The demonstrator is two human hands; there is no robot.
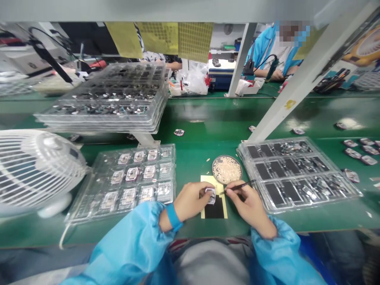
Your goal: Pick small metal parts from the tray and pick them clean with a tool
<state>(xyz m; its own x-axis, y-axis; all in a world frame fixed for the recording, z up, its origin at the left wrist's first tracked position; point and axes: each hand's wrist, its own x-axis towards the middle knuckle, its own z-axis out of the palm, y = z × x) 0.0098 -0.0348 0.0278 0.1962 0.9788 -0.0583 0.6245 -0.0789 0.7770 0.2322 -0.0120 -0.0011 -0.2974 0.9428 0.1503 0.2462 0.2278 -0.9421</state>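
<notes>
My left hand (pixel 192 200) is closed around a small squarish device housing (pixel 210 196) with a pale frame and a purplish edge. Between the fingers of my right hand (pixel 247 202) is a pair of dark tweezers (pixel 240 186), its tips pointing left toward the housing. Whether the tips touch the housing I cannot tell. Beneath both hands lies a yellow sheet (pixel 203 213) with a black patch (pixel 215 212). Just beyond them sits a round dish (pixel 227 169) of small beige pieces.
To the left are a clear tray of similar housings (pixel 133 174) and a white fan (pixel 38 170). A tray of black parts (pixel 297 174) stands to the right. Stacked trays (pixel 103 99) rest on a raised shelf. A slanted post (pixel 297 87) crosses the right side; a co-worker (pixel 267 51) sits beyond.
</notes>
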